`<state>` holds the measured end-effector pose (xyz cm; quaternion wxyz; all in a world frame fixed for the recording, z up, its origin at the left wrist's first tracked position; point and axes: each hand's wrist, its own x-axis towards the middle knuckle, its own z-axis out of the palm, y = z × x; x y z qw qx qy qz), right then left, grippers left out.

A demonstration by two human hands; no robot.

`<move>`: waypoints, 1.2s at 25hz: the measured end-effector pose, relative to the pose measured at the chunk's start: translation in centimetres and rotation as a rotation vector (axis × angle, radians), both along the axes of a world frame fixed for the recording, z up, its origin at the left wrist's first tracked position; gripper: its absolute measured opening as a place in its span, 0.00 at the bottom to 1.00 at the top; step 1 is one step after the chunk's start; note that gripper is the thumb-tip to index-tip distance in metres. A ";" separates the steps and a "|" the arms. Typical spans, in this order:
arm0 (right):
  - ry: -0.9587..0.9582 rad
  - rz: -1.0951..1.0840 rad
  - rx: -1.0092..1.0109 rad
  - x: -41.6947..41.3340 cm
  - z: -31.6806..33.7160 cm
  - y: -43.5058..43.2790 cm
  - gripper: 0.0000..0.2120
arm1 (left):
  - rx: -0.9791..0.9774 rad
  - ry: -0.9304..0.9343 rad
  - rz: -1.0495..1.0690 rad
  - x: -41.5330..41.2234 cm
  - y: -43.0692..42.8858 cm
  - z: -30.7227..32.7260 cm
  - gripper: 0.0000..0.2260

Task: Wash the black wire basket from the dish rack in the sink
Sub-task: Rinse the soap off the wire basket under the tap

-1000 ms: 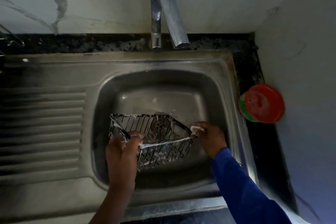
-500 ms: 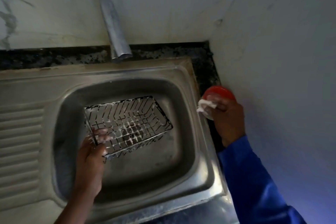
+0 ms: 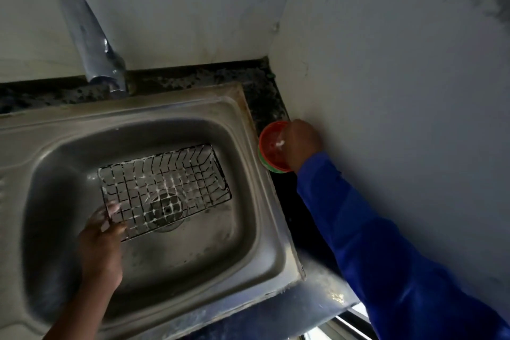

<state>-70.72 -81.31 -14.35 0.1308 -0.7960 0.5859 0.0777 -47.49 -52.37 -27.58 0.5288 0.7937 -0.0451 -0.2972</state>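
Note:
The black wire basket (image 3: pixel 165 188), streaked with white suds, lies low in the steel sink (image 3: pixel 256 240) over the drain. My left hand (image 3: pixel 103 234) grips its near left corner. My right hand (image 3: pixel 302 143), in a blue sleeve, is off to the right at the red-rimmed soap tub (image 3: pixel 271 152) on the dark counter, fingers bent into the tub. A small white scrap shows at its fingertips; whether the fingers hold it is unclear.
The chrome tap (image 3: pixel 93 47) rises behind the sink at the upper left, no water running. A white wall (image 3: pixel 400 91) stands close on the right, directly behind the soap tub. The ribbed drainboard (image 3: pixel 8 168) runs off to the left.
My right hand left the basket's right end and moved right to the soap tub, then into it. The basket went from tilted up to lying flatter in the sink, held by my left hand alone.

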 end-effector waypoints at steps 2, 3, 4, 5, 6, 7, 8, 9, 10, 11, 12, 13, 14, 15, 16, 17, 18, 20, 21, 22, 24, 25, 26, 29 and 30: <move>-0.063 0.027 0.106 -0.4 -0.2 0.3 0.16 | 0.134 -0.060 0.007 0.6 -0.1 -0.9 0.19; -0.105 0.041 0.159 -0.8 0.2 0.3 0.16 | 0.233 -0.096 -0.022 0.9 -0.1 -1.3 0.17; -0.181 0.017 0.204 -1.3 0.5 0.1 0.15 | 0.335 -0.117 -0.042 1.2 0.0 -1.9 0.15; -0.290 -0.048 0.249 -1.7 1.0 0.0 0.15 | 0.417 -0.106 -0.039 1.3 -0.1 -2.1 0.13; -0.338 -0.090 0.252 -2.1 1.3 -0.1 0.13 | 0.463 -0.078 -0.024 1.3 -0.1 -2.4 0.13; -0.353 -0.115 0.204 -2.5 1.1 -0.2 0.12 | 0.470 -0.034 0.007 1.1 -0.1 -2.5 0.13; -0.339 -0.127 0.149 -2.8 0.9 -0.2 0.11 | 0.460 0.013 0.031 0.9 -0.1 -2.5 0.14; -0.393 -0.165 0.124 -3.1 0.7 0.0 0.11 | 0.444 0.053 0.057 0.9 -0.1 -2.4 0.13; -0.510 -0.247 0.150 -3.3 0.5 0.4 0.11 | 0.434 0.086 0.057 1.0 -0.1 -2.4 0.12; -0.678 -0.364 0.213 -3.3 0.6 0.9 0.08 | 0.435 0.101 0.036 1.3 -0.1 -2.4 0.10; -0.840 -0.464 0.304 -3.2 0.9 1.6 0.05 | 0.446 0.079 0.008 1.6 -0.1 -2.2 0.10; -0.953 -0.510 0.370 -2.8 1.2 2.4 0.06 | 0.460 0.019 -0.006 1.8 -0.1 -1.8 0.12; -1.017 -0.500 0.419 -2.0 1.7 3.4 0.09 | 0.457 -0.045 0.010 2.0 -0.2 -1.2 0.17; -1.033 -0.435 0.465 -0.9 2.2 4.6 0.10 | 0.430 -0.129 0.034 2.1 -0.4 -0.4 0.22; -1.033 -0.351 0.501 0.7 2.7 6.0 0.10 | 0.380 -0.243 0.035 2.2 -0.9 0.3 0.24; -1.014 -0.271 0.512 2.3 2.9 7.2 0.11 | 0.312 -0.350 0.018 2.1 -1.6 1.2 0.23; -1.011 -0.222 0.526 4.3 3.0 8.3 0.12 | 0.215 -0.419 0.007 2.2 -2.5 2.4 0.21; -1.054 -0.209 0.622 8.4 2.5 9.5 0.09 | -0.017 -0.446 -0.031 2.6 -4.5 5.1 0.13; -1.108 -0.212 0.731 10.6 2.6 9.7 0.07 | -0.091 -0.432 -0.051 3.0 -5.6 7.0 0.08; -1.171 -0.241 0.861 12.5 2.8 9.7 0.06 | -0.135 -0.418 -0.070 3.5 -6.6 8.6 0.04; -1.265 -0.316 1.101 16.2 4.0 9.5 0.12 | -0.156 -0.466 -0.079 5.4 -8.3 11.3 0.06; -1.268 -0.339 1.170 17.6 4.5 9.4 0.15 | -0.147 -0.518 -0.093 6.3 -9.3 12.5 0.09; -1.264 -0.355 1.201 18.7 5.0 9.6 0.17 | -0.124 -0.573 -0.116 7.3 -10.2 13.4 0.12; -1.282 -0.470 1.187 20.9 4.7 10.3 0.18 | -0.016 -0.634 -0.225 9.2 -12.7 15.9 0.15; -1.282 -0.516 1.185 21.3 4.4 10.4 0.18 | 0.049 -0.643 -0.279 9.7 -13.5 16.4 0.14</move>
